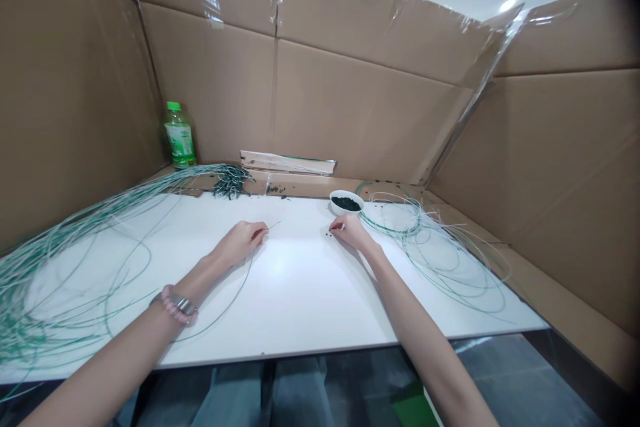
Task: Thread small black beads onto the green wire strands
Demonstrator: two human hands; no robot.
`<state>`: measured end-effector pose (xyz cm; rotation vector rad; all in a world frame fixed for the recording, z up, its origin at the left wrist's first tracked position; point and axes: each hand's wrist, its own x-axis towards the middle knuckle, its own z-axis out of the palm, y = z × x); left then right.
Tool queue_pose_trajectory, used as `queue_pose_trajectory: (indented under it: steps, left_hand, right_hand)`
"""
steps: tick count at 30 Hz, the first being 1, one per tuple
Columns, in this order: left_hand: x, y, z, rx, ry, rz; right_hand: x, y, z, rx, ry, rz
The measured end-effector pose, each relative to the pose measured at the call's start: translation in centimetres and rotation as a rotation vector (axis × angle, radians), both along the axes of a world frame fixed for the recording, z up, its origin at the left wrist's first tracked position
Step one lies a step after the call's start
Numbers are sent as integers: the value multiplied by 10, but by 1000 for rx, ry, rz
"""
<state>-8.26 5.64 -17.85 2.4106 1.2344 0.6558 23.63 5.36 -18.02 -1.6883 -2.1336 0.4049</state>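
Observation:
My left hand (249,239) is closed in a pinch on a thin wire (239,290). A short end of the wire sticks out past the fingertips to the right, and the rest curves down across the white table toward my wrist. My right hand (347,231) is also pinched, low over the table just in front of a white bowl (332,203) of small dark beads (345,203). A few loose dark beads (328,234) lie by its fingertips. Whatever those fingers hold is too small to make out.
Long green and white wires (75,240) cover the table's left side, ending in a dark beaded bunch (231,181). Coiled wires (440,260) lie at the right. A green bottle (179,137) stands in the back left corner. Cardboard walls (350,100) enclose the table (300,307).

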Motion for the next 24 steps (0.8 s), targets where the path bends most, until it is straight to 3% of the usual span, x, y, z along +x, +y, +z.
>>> queue_pose_trajectory:
  steps: [14,24]
  left_hand:
    - [0,-1,0,1,2,-11]
    - [2,-3,3,7,12,-6]
  right_hand:
    - [-5,-1,-5,79,103,37]
    - [-6,0,-8,25,194,-15]
